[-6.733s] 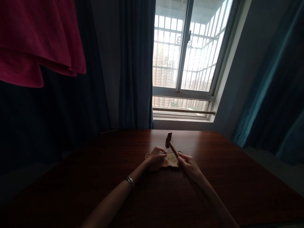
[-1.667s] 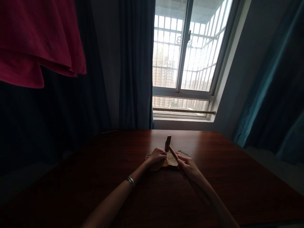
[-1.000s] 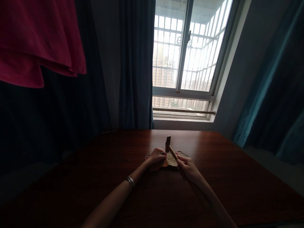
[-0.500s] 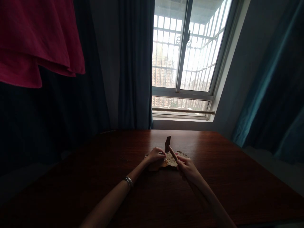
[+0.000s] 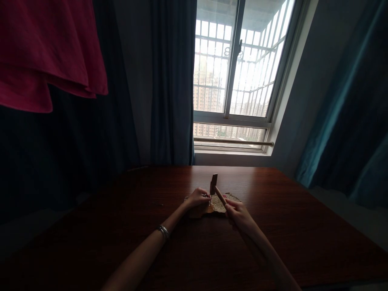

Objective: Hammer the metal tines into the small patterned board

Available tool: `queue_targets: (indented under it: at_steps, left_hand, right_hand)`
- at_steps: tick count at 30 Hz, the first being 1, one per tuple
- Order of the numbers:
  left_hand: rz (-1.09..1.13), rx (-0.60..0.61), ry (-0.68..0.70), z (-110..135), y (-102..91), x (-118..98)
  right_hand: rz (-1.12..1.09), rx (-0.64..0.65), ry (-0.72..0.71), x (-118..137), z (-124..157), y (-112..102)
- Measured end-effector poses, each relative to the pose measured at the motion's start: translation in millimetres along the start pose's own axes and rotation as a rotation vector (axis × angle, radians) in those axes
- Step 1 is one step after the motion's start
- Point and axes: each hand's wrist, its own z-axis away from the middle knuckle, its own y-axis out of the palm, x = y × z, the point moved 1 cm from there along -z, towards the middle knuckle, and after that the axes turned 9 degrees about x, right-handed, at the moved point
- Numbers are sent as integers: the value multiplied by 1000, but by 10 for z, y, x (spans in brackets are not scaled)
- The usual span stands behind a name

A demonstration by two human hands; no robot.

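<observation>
My right hand (image 5: 239,212) is closed round the wooden handle of a hammer (image 5: 214,184). The hammer's dark, block-like head is upright just above a pale board (image 5: 218,205) dotted with small dark marks or holes. At the board's left part, the fingers of my left hand (image 5: 197,198) are pinched together close under the hammer head. A thin upright thing (image 5: 211,197) shows at those fingertips, too small to name. The left hand hides part of the board.
The board lies on a dark reddish-brown wooden table (image 5: 169,250). A small dark speck (image 5: 161,205) is on the tabletop to the left. Beyond stand a barred window (image 5: 230,72) and blue curtains (image 5: 172,81). Pink cloth (image 5: 54,52) hangs at upper left.
Almost nothing differs. Both hands, the hammer and the board keep their places, with only a very slight shift of the whole view.
</observation>
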Motion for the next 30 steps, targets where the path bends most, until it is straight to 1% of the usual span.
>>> queue_targets:
  at_steps: [4,9,13,16,18,22,26,28,30]
  left_hand:
    - [15,-20,15,1,8,-32]
    - [3,-30,-1,13,15,-71]
    - [-3,-38,14,12,18,-69]
    - [-15,-63,-17,10,23,-73]
    - [-27,-67,-29,9,27,-76]
    - [-42,-74,-31,-4,34,-46]
    - [-46,-82,9,-19,46,0]
    - [-46,-78,24,-23,54,6]
    - [-49,-76,10,-25,61,0]
  right_hand:
    - [8,3,10,8,-8,0]
    - [29,-1,4,28,-13,0]
    - [52,-35,-25,50,-2,-2]
    - [72,-49,-62,84,13,-20]
    - [84,-36,-73,110,20,-39]
    - [90,11,-52,133,20,-60]
    - [30,-10,-74,100,1,-41]
    - [28,-19,-57,89,-8,-34]
    - [47,-14,-32,112,-8,-36]
